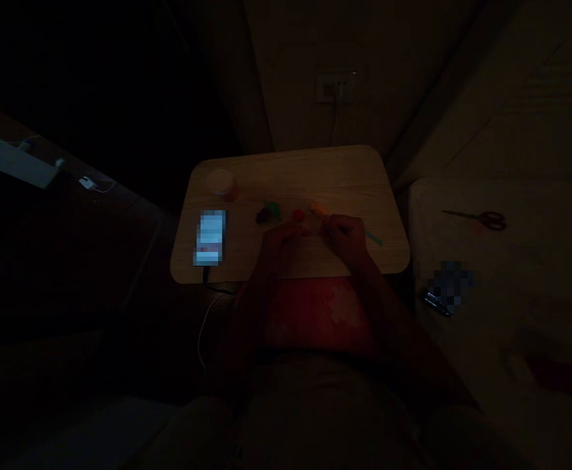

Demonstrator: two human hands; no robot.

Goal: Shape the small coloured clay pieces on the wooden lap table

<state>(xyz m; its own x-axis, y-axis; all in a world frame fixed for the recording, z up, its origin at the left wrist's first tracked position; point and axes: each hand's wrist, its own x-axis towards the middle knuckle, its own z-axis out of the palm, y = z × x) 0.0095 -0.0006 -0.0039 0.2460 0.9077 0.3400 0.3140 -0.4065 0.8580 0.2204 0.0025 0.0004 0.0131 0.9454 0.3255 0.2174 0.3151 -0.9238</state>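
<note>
Head view, very dim room, detail poor. Seated person, forearms coming in from the bottom edge over a red cloth [317,313] on the lap, both hands at the near edge of a wooden lap table [344,173] with rounded corners.

Right hand [347,238]: fingers curled and drawn together, tips pointing left. A thin teal stick [374,238] sticks out from under it to the lower right. Looks like a pinch on the stick, but too dark to confirm.

Left hand [283,245]: fingers curled, tips reaching toward the right hand, nearly touching it. Cannot tell if it holds anything.

Just above the fingertips lies a small orange piece [319,209]; cannot tell if it joins the stick. To its left, in a loose row on the tabletop: a red ball [298,215], a green piece [272,209], a dark lump [262,215].

Far left of the table: a small round pale jar [223,185] and a phone [210,238] with a blurred screen and a dark cable.

Right of the table, on a pale cushion [462,339]: scissors [481,220] and a blurred dark object [445,287]. Wall socket [334,88] behind, with a cable plugged in. Power strip [12,156] at far left.
</note>
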